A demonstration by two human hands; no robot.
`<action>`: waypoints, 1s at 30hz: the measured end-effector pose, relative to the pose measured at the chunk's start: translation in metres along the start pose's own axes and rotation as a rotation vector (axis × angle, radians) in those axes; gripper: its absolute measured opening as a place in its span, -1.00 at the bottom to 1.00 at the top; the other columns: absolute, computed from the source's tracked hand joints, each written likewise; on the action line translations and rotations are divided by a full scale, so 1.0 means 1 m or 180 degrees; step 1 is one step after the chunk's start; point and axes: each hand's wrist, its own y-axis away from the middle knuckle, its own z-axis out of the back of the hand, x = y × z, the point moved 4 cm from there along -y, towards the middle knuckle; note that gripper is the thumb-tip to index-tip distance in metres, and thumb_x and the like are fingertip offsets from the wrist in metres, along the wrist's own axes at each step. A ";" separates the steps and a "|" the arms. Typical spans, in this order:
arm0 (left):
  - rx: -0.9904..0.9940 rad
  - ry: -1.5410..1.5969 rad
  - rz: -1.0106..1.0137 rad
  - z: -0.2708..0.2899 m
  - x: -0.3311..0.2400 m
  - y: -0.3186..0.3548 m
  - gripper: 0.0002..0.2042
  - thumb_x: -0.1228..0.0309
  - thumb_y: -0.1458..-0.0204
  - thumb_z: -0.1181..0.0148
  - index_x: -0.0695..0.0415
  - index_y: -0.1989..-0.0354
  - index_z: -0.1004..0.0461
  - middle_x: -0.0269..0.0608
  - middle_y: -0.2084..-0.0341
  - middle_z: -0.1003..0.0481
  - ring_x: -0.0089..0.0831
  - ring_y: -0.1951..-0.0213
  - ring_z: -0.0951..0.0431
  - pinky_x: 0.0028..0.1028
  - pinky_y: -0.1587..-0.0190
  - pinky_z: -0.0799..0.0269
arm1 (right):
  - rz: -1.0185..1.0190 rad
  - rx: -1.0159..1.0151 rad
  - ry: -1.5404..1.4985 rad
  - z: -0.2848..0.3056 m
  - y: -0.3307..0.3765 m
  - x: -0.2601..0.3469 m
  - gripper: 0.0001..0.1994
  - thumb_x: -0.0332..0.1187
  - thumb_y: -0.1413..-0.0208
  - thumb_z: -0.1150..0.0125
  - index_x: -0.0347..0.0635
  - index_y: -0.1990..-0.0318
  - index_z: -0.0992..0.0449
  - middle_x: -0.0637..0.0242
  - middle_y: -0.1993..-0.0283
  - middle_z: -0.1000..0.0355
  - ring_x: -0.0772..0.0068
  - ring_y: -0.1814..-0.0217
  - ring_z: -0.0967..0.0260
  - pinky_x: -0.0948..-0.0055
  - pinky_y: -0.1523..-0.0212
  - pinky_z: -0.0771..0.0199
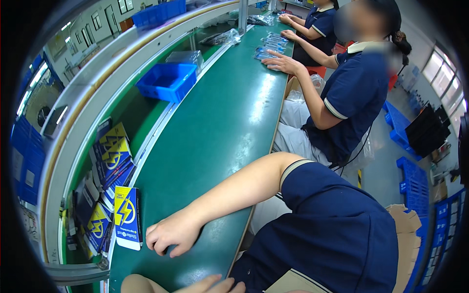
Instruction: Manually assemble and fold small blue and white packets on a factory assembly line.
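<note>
My right hand [176, 234] rests low over the green worktop [215, 132]. Its fingers curl down and close together, and whatever they hold, if anything, is hidden beneath them. Just left of these fingers lies a flat blue, yellow and white printed carton [127, 217], apart from the hand, at the worktop's far edge. My left hand [210, 284] shows only partly at the lower edge, close to my body. Its fingers are stretched out and slightly apart, with nothing visible in them.
Several similar cartons [112, 156] lie heaped in the green channel beyond the worktop. Farther along stands a blue plastic bin [168, 80]. Co-workers [351, 93] sit along the right side, hands near a row of small blue packs [273, 44]. Clear bags [222, 37] lie behind.
</note>
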 end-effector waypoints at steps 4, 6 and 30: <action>-0.0429 0.1169 -0.0272 0.028 0.027 -0.048 -0.50 0.16 0.08 -0.12 0.37 0.09 -0.51 0.21 0.04 -0.45 0.10 0.01 -0.47 -0.07 -0.14 -0.33 | -0.0087 -0.0017 0.0085 0.004 0.006 -0.007 -0.80 -0.37 0.02 -0.33 -0.22 0.23 -0.59 0.15 0.03 -0.43 0.09 -0.15 -0.31 0.19 -0.12 -0.40; -0.0567 0.2136 -0.0789 0.033 0.025 -0.063 -0.51 0.16 0.06 -0.15 0.36 0.10 -0.50 0.22 0.08 -0.45 0.10 0.01 -0.47 -0.07 -0.09 -0.35 | 0.0040 -0.0100 0.0014 0.006 0.004 -0.012 -0.82 -0.36 0.02 -0.31 -0.20 0.25 -0.60 0.17 0.10 -0.46 0.09 -0.10 -0.35 0.18 -0.12 -0.40; -0.1302 -0.0270 0.8895 -0.343 -0.356 -0.087 -0.86 0.38 -0.18 -0.10 0.16 0.38 -0.42 0.07 0.38 -0.43 -0.09 0.32 -0.47 -0.14 0.26 -0.39 | -0.0188 0.0608 0.1370 -0.006 0.016 0.017 -0.49 0.04 -0.20 -0.14 -0.07 -0.16 -0.49 0.12 -0.31 -0.32 0.07 -0.40 -0.17 0.07 -0.28 -0.21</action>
